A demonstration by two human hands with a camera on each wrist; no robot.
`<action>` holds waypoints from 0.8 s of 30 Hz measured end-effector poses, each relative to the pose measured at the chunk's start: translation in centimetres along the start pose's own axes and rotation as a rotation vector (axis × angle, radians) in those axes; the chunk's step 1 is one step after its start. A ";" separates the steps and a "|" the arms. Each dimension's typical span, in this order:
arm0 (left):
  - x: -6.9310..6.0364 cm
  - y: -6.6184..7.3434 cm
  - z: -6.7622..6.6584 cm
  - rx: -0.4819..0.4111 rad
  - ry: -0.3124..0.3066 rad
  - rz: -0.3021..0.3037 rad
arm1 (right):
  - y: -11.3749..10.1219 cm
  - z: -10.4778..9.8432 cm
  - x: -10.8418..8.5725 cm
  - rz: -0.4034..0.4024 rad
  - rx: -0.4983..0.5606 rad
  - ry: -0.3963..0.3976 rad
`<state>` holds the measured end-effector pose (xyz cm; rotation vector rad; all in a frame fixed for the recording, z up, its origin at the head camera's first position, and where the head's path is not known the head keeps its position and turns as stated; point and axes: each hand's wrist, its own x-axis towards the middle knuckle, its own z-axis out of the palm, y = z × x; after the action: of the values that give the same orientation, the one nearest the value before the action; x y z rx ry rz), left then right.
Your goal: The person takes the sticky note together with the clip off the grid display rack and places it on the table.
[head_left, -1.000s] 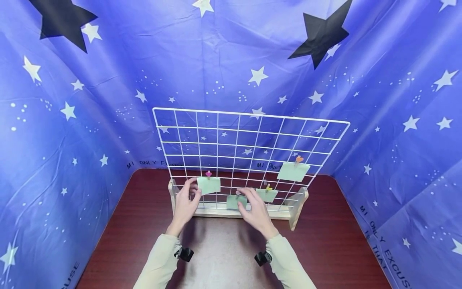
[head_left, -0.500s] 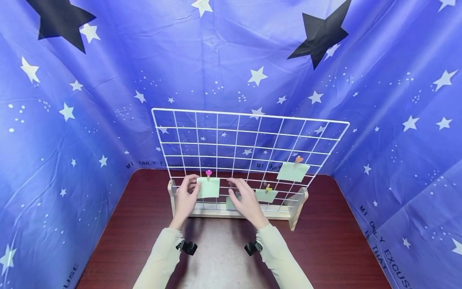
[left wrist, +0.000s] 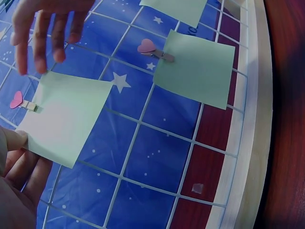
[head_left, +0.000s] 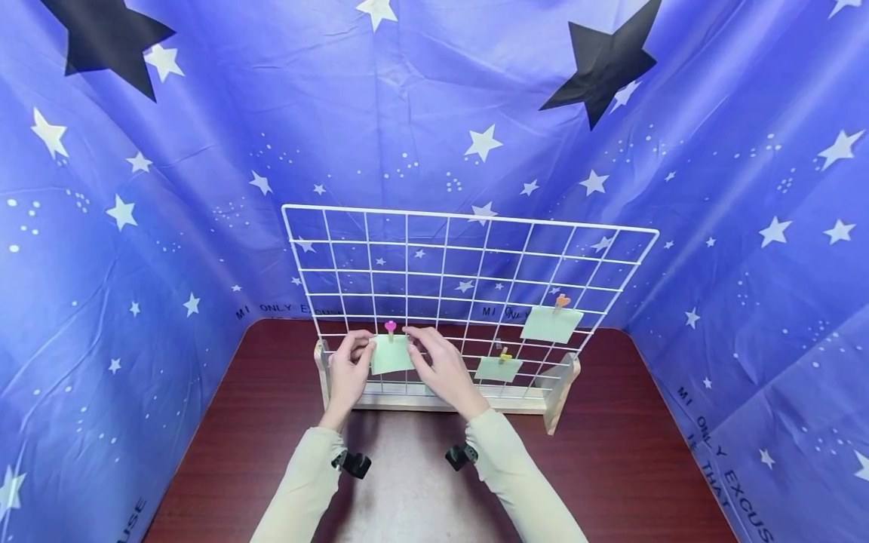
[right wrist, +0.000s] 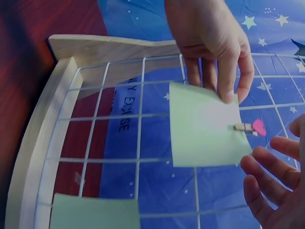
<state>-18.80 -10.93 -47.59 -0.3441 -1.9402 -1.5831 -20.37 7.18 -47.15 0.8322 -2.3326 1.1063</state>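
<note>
A pale green paper note hangs on the white wire grid, held at its top by a small clothespin with a pink heart. My left hand pinches the note's left edge, its thumb on the front and the other fingers behind. At the opposite edge my right hand hovers by the upper corner, fingers loosely bent and apart, gripping nothing. Lower on the grid, a second green note with a pink heart clothespin is mostly hidden behind my right hand in the head view.
Farther right hang a note with a yellow clothespin and a note with an orange one. The grid stands in a wooden base on a dark red table. A blue starry cloth surrounds it.
My right hand has moved left, from the lower note's clothespin to the right edge of the note that my left hand holds. The left hand stays almost in place.
</note>
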 end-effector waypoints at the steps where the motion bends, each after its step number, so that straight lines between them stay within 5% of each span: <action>1: 0.0 0.0 0.0 -0.001 -0.001 -0.001 | -0.1 0.1 0.2 -0.003 -0.014 -0.002; 11: -0.2 -0.4 0.2 -0.004 0.007 -0.018 | -1.2 1.8 1.6 0.059 -0.255 -0.107; 24: -0.2 -0.4 0.2 -0.019 0.014 -0.028 | -1.2 2.7 1.2 0.165 0.055 -0.063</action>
<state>-18.91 -10.82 -48.02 -0.3140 -1.9281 -1.6180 -20.77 3.99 -47.36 0.7134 -2.4704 1.2336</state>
